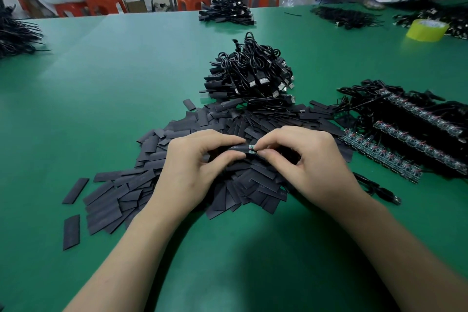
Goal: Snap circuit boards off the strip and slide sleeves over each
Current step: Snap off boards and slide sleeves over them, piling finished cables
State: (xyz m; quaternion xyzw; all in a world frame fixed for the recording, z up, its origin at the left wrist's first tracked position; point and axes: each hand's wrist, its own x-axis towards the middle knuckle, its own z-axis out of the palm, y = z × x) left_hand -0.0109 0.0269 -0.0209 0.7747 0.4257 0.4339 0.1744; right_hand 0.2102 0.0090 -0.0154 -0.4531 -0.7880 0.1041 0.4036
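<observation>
L hand (195,159) pinches sleeve (238,151) – R hand (301,157) pinches board (251,148)

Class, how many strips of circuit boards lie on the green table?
3, all at the right: the near strip, the middle strip behind it, and the far strip. More may hide under the cables.

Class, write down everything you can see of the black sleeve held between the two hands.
The sleeve is a short, flat tube of matte black material with faint pale print near its right end. It lies roughly level, held above the pile of loose sleeves. The left hand pinches it between thumb and fingers. A green circuit board pokes out of its right end, pinched by the right hand.
</observation>
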